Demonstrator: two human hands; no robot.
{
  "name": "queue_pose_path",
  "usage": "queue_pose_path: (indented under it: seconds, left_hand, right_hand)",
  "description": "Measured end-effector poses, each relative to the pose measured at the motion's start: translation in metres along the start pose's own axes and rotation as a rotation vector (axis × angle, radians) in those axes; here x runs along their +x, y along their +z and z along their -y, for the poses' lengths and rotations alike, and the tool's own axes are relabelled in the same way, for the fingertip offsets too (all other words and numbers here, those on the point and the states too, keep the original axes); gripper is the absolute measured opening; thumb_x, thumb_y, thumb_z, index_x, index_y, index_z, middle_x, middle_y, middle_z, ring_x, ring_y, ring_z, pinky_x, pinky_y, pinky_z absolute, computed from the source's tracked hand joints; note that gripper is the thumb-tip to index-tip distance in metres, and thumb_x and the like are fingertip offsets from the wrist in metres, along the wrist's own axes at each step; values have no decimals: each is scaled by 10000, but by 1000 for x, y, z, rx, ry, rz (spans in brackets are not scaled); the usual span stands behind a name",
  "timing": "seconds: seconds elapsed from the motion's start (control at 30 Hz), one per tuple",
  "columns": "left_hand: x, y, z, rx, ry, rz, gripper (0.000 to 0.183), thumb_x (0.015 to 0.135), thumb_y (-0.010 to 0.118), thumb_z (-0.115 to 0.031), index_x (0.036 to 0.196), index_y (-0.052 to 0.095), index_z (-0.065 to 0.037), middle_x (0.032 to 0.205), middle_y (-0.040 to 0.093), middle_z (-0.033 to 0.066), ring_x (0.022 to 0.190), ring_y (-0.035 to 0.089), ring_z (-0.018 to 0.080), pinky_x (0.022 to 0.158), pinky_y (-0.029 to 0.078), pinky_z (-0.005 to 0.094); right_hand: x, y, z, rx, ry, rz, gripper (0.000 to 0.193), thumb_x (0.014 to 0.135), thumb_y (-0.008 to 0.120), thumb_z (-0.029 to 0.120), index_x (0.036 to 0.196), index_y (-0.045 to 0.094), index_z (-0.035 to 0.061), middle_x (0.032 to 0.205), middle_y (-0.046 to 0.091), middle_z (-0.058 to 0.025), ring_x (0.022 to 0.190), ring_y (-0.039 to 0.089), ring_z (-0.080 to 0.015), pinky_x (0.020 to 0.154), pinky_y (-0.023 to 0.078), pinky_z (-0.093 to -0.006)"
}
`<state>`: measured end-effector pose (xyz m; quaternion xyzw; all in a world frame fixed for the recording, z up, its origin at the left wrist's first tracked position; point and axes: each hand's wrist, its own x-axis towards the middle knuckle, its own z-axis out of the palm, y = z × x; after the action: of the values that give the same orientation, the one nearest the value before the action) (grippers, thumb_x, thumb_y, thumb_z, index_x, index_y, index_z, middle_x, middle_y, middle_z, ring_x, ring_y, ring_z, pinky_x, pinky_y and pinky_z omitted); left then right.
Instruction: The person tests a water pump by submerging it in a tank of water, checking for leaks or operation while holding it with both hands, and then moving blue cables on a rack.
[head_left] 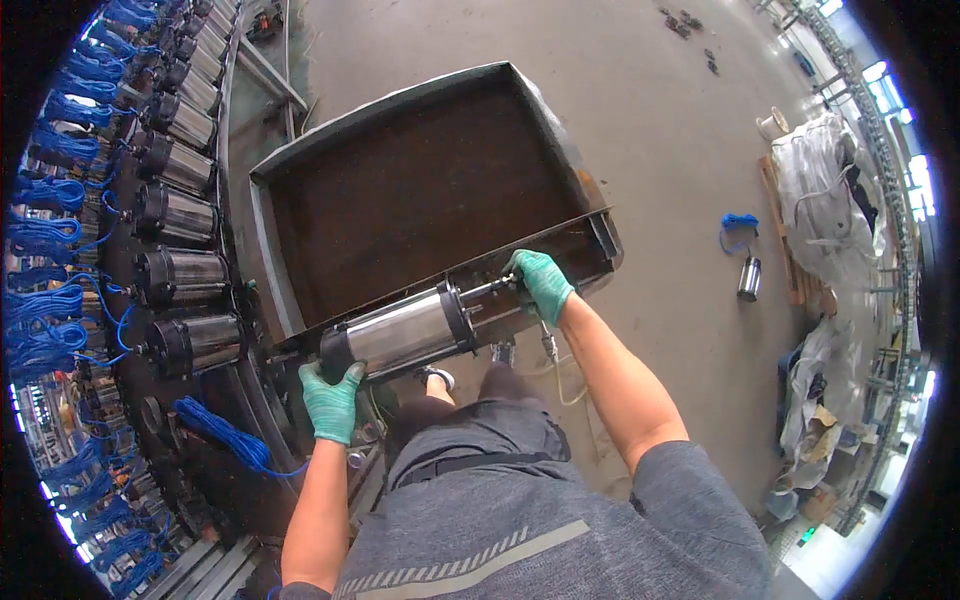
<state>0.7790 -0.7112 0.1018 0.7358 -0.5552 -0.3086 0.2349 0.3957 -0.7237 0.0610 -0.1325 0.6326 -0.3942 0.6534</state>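
A shiny steel cylinder (398, 332) with black end caps, looking like a pump motor, lies slightly tilted across the near edge of a large dark metal tray (262, 215). My left hand (331, 402), in a green glove, is closed around its left black cap, thumb on top. Thin metal rods (486, 290) stick out of the cylinder's right end. At the tip of the upper rod, my gloved right hand (543, 285) is closed on a small dark fitting, mostly hidden by the fingers. Below that hand hangs a pale hose (560, 378) with a metal connector.
Similar steel cylinders (190, 215) with blue cable coils (45, 235) line a rack on the left. A loose blue cable bundle (225, 433) lies nearer me. Another cylinder (749, 279) is on the floor at right, near a wooden pallet (780, 230) with plastic-wrapped goods.
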Motion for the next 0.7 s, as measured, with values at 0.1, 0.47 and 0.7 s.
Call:
queue_pose_path:
  seconds: [0.1,0.47,0.7]
  left_hand:
    - [0,-5,-6,20,-14,22,599,705,915,-237,1075,501,-12,992,647,112,888,599,200,836,511,354]
    - [-1,-2,-1,-8,-6,11,596,710,911,-222,1089,498,-20,1002,651,104,902,600,197,847,508,351]
    - [0,-2,0,-45,-8,32,592,722,904,-205,1104,492,-16,1005,646,93,906,601,194,851,505,344]
  right_hand:
    - [3,6,-2,-6,18,-52,184,898,506,258,791,621,162,617,492,6,463,405,-131,417,305,-295]
    - [7,5,-4,-11,30,-68,218,916,485,259,770,598,143,606,491,-13,456,412,-148,413,318,-319]
    - [8,4,-6,-37,18,-51,220,915,493,278,794,618,143,614,501,-7,481,422,-145,424,342,-316]
